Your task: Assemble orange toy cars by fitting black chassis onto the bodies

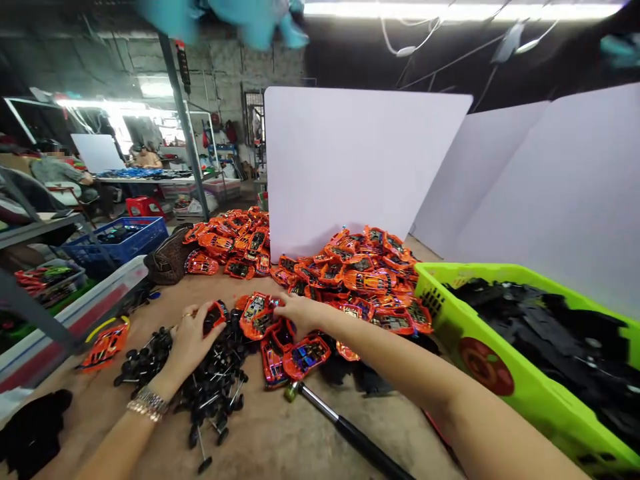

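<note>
My left hand (pixel 193 343) grips a small orange toy car body (pixel 215 317) above a heap of black wheels on metal axles (pixel 213 390). My right hand (pixel 300 315) has its fingers over another orange toy car body (pixel 257 316). More orange car bodies (pixel 305 353) lie loose just below that hand. Behind both hands rises a large pile of orange car bodies (pixel 360 280). A second cluster of black wheels (pixel 145 357) sits left of my left wrist. A steel-shafted mallet with a black grip (pixel 350 427) lies below my right forearm.
A lime-green crate of black parts (pixel 500 333) stands at the right. White boards (pixel 345 160) rise behind the piles. A blue crate (pixel 115 243) and a brown woven bag (pixel 170 257) sit at the left. A person (pixel 63 175) sits in the background.
</note>
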Motion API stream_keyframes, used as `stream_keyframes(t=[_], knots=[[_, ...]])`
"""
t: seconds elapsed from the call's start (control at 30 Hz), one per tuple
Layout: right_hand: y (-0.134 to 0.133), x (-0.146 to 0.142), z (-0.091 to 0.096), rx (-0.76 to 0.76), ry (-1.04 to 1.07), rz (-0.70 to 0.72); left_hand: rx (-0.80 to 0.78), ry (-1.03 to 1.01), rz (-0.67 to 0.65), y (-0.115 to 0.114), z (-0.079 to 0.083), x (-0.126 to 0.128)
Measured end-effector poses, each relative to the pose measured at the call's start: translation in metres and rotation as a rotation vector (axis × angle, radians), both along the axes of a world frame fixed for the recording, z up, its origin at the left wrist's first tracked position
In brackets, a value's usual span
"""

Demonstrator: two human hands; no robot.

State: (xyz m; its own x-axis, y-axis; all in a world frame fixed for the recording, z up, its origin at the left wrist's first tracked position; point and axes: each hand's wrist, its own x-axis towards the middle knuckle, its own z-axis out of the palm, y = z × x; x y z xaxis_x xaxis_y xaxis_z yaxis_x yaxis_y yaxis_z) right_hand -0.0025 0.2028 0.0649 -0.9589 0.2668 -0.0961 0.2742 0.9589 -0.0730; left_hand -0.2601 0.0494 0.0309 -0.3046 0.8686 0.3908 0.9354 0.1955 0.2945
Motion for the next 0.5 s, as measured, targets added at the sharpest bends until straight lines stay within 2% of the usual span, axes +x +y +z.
stream_keyframes(t=[0.03,0.1,0.2,0.3,0.4,0.5], knots=[[-0.002,0.002,0.0,0.04,-0.007,-0.015,0.045,-0.022,0.001,0.002,0.004,0.002],[-0.008,0.005,-0.004,0.085,0.014,-0.073,0.089,-0.106,-0.087,0.009,0.009,0.011],[-0.013,0.007,-0.015,0.102,0.043,-0.153,-0.004,-0.286,-0.258,0.025,0.008,0.037],[-0.004,0.007,-0.017,0.109,0.136,-0.14,-0.081,-0.382,-0.319,0.045,0.009,0.06],[0.019,0.004,0.002,0.038,0.32,-0.168,-0.044,-0.447,-0.387,0.076,0.025,0.072],[0.057,-0.009,0.036,-0.042,0.423,-0.293,0.037,-0.503,-0.401,0.125,0.049,0.077]])
